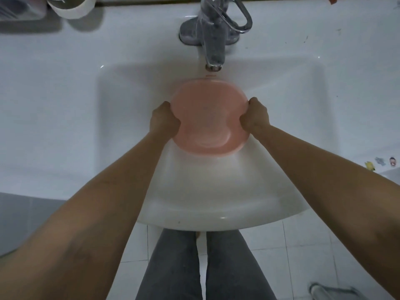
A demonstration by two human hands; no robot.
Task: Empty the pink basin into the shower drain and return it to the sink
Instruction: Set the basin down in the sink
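Observation:
A round pink basin (pixel 209 118) sits low inside the white sink (pixel 121 87), right under the spout of the chrome faucet (pixel 213 40). My left hand (pixel 163 119) grips its left rim with the fingers curled over the edge. On the opposite rim my right hand (pixel 255 118) is closed the same way. The basin looks level; I cannot tell whether it holds water.
The sink's front rim (pixel 216 219) curves out toward my legs in grey trousers (pixel 205 267). White floor tiles lie below. Rolls of tape or paper (pixel 71 7) and a tray (pixel 19 11) stand at the back left of the counter. A shoe (pixel 331 291) lies on the floor at the right.

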